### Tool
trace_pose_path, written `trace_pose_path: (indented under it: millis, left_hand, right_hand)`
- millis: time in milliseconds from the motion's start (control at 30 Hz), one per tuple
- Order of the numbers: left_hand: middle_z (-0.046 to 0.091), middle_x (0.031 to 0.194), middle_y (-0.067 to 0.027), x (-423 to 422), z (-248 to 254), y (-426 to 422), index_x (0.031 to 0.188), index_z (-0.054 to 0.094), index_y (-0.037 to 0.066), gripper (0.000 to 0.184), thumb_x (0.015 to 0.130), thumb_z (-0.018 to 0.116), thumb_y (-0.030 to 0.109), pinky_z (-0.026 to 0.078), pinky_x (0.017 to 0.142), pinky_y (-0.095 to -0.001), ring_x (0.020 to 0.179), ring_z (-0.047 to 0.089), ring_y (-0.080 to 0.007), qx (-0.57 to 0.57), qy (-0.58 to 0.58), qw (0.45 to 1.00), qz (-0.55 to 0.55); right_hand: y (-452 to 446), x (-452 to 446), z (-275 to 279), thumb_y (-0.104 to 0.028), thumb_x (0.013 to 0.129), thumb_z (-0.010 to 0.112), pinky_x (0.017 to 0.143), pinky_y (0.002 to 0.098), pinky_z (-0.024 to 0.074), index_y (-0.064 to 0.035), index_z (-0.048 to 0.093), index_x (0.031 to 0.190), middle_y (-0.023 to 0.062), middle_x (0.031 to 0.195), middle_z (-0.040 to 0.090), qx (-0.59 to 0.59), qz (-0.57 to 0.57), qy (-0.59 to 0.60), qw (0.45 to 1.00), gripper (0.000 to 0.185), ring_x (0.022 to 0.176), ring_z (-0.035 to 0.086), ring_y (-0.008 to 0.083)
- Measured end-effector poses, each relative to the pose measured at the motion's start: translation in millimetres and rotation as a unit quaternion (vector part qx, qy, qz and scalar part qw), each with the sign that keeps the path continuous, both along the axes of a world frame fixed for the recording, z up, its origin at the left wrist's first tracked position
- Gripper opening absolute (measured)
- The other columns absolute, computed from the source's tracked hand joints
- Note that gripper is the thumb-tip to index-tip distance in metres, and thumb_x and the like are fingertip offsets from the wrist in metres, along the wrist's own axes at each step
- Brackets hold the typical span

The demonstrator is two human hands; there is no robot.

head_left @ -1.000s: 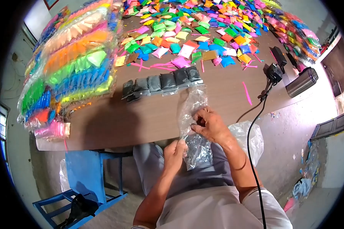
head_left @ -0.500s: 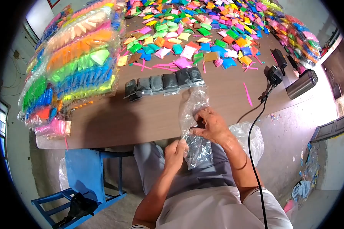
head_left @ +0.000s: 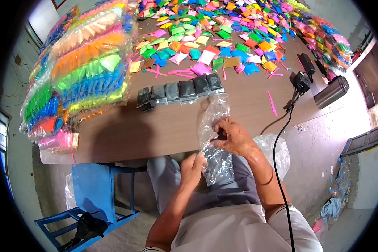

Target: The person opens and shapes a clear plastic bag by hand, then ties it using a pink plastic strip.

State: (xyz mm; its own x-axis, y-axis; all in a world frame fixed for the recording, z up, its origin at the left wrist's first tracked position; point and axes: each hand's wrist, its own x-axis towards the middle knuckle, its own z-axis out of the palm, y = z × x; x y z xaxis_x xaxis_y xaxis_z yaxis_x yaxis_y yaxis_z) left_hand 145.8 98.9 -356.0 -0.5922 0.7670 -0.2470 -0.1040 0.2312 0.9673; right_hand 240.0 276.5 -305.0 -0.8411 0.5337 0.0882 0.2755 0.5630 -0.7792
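Note:
A clear plastic bag [head_left: 217,166] hangs over the front edge of the table, its upper end lying on the tabletop. My left hand [head_left: 192,168] pinches the bag's left side, just below the table edge. On the bag's right side, my right hand [head_left: 232,137] is closed with thumb and fingers curled towards each other on the plastic. Whether anything small lies between those fingers is hidden. Beyond the bag, a row of black packets [head_left: 179,91] in clear wrappers lies on the table, close to the bag's far end.
Small colourful packets [head_left: 222,35] cover the back of the table [head_left: 172,134]. Large bags of coloured packets [head_left: 88,63] are stacked at left, more at right. A steel flask [head_left: 332,92] lies near a black cable [head_left: 280,168]. A blue chair [head_left: 94,189] stands at lower left.
Almost nothing differs. My right hand has shifted very slightly on the bag, and the plastic's creases have changed a little.

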Motion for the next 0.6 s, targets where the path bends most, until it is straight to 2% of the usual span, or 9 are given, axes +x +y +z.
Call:
trace_pose_path:
  millis: [67,300,367,467,600]
  left_hand:
    - [0.062,0.068,-0.0032,0.3,-1.2,0.0,0.074,0.062,0.000,0.043,0.098,0.050,0.034,0.043,0.062,-0.0274,0.065,0.053,-0.0101,-0.001,-0.002,1.000,-0.003]
    - [0.061,0.068,-0.0036,0.7,-4.7,-0.7,0.075,0.062,0.000,0.044,0.097,0.050,0.036,0.043,0.058,-0.0263,0.062,0.052,-0.0098,0.014,-0.007,1.000,0.001]
    - [0.061,0.068,-0.0036,1.0,-5.6,-0.6,0.075,0.062,0.000,0.045,0.097,0.050,0.037,0.042,0.058,-0.0262,0.061,0.052,-0.0098,0.011,-0.015,1.000,0.000]
    - [0.061,0.068,-0.0037,1.5,-8.6,-1.4,0.075,0.062,0.000,0.044,0.097,0.050,0.037,0.042,0.056,-0.0255,0.060,0.052,-0.0095,0.011,-0.017,1.000,0.004]
    - [0.061,0.068,-0.0033,1.2,-8.6,-0.5,0.075,0.061,0.001,0.042,0.098,0.051,0.035,0.042,0.055,-0.0247,0.059,0.052,-0.0093,0.023,-0.026,0.999,0.005]
  right_hand:
    - [-3.8,-0.7,3.8,-0.011,0.070,0.075,0.067,0.0372,0.0473,-0.0026,0.056,0.094,0.0133,0.083,0.055,0.042,0.005,0.016,0.999,0.031,0.074,0.058,0.0296]
    - [-1.3,-0.6,1.4,-0.013,0.069,0.077,0.069,0.0389,0.0472,-0.0028,0.056,0.094,0.0140,0.084,0.054,0.002,-0.010,-0.011,1.000,0.034,0.076,0.058,0.0320]
    - [-3.2,-0.8,1.5,-0.011,0.070,0.074,0.069,0.0390,0.0472,-0.0027,0.056,0.094,0.0145,0.084,0.054,0.053,0.005,0.017,0.998,0.032,0.078,0.057,0.0321]
    - [-2.8,-0.9,5.1,-0.012,0.069,0.075,0.070,0.0385,0.0472,-0.0028,0.056,0.095,0.0149,0.085,0.054,0.009,-0.003,-0.023,1.000,0.033,0.079,0.057,0.0321]
    - [0.6,-1.2,-2.4,-0.014,0.069,0.076,0.071,0.0385,0.0472,-0.0027,0.055,0.094,0.0153,0.086,0.054,-0.008,-0.013,-0.014,1.000,0.035,0.079,0.057,0.0326]
